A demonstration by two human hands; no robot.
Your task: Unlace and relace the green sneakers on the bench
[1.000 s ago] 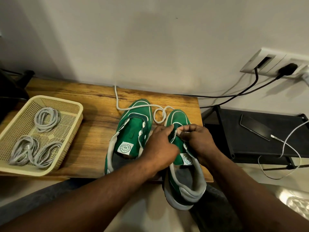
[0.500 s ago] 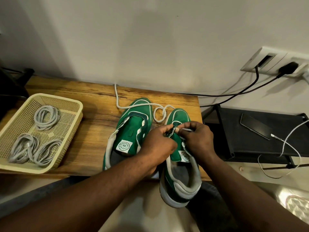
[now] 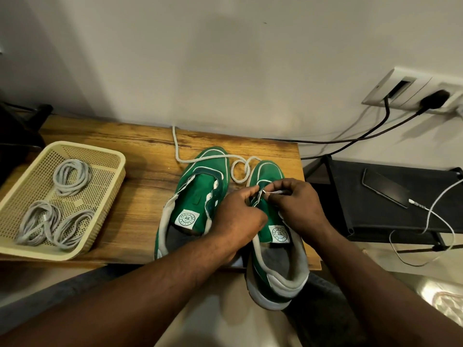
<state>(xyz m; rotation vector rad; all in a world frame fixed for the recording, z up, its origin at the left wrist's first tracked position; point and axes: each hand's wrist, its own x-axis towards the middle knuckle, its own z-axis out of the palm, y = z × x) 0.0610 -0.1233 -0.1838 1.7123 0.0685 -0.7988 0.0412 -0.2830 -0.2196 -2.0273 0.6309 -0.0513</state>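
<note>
Wooden bench point(image 3: 140, 176): set against the wall.
Yellow basket point(image 3: 100, 149): left end of the bench, holding three coiled grey laces point(image 3: 58, 176).
Left sneaker point(image 3: 198, 186): green, unlaced, mid-bench.
Right sneaker point(image 3: 278, 261): green, just beside it, heel overhanging the front edge.
Left hand point(image 3: 238, 216): pinches the right sneaker's eyelet flap.
Right hand point(image 3: 298, 204): pinches the lace tip at that flap.
White lace point(image 3: 175, 144): trails looped across the left sneaker's toe towards the wall.

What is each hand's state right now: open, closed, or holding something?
Left hand: pinching the overhanging green sneaker at its eyelet edge.
Right hand: pinching the white lace tip beside that edge.
</note>
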